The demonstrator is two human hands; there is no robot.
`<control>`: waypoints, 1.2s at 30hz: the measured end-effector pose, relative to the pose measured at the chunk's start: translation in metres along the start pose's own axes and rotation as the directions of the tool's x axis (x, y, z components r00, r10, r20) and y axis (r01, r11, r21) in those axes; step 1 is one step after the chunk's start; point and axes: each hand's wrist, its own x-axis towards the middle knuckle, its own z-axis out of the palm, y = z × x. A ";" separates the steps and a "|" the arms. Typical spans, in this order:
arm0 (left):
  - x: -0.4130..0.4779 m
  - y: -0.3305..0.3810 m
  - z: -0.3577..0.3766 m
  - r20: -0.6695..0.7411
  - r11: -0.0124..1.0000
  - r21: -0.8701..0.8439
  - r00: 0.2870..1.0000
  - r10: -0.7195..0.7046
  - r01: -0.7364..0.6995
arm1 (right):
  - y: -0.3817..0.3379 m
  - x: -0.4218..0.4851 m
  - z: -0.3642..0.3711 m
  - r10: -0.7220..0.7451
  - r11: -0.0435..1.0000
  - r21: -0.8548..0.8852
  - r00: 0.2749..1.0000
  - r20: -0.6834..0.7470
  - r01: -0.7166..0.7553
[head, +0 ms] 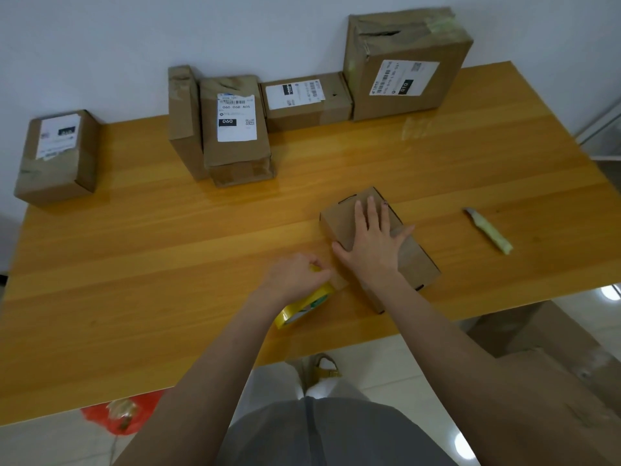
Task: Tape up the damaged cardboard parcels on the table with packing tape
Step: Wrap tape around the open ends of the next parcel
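**A:** Where do we have the box?

**B:** The small box (341, 218) lies on the table (168, 264), right of centre and near the front edge. Our right hand (371, 243) rests flat on its top, fingers straight and spread, pressing down.

**A:** And the left?

**B:** Our left hand (295, 275) has its fingers curled over the yellow tape roll (304, 306), just beside the box's near-left side. It is too blurred for us to tell whether a strip is drawn out.

**A:** How will the box handle?

**B:** We judge it light. The card looks thin, stiff along the edges and softer mid-panel. It could skate on this glossy top, so we should pin it from above and turn it by its corners.

**A:** Room to work?

**B:** Plenty to the left and ahead. The knife (489, 230) lies well apart on the right, and the other parcels (235, 129) stand at the back by the wall (100, 45). The box's near corner is close to the table edge, so we shouldn't drag it nearer.
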 end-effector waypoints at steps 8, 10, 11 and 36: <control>0.007 -0.002 -0.010 0.042 0.999 0.021 0.999 0.029 -0.030 | 0.021 0.010 -0.033 0.014 0.957 0.289 0.999 0.041 -0.025; 0.010 0.004 -0.014 0.058 0.997 0.061 0.997 0.043 -0.046 | 0.029 0.013 -0.037 0.010 0.924 0.381 0.998 0.063 -0.033; 0.011 0.007 -0.015 0.065 0.997 0.060 0.997 0.047 -0.051 | 0.033 0.015 -0.038 0.008 0.908 0.417 0.998 0.070 -0.037; 0.047 0.088 -0.006 -0.098 0.981 0.068 0.977 0.190 -0.183 | 0.076 0.013 -0.063 -0.105 0.206 0.932 0.940 0.325 -0.299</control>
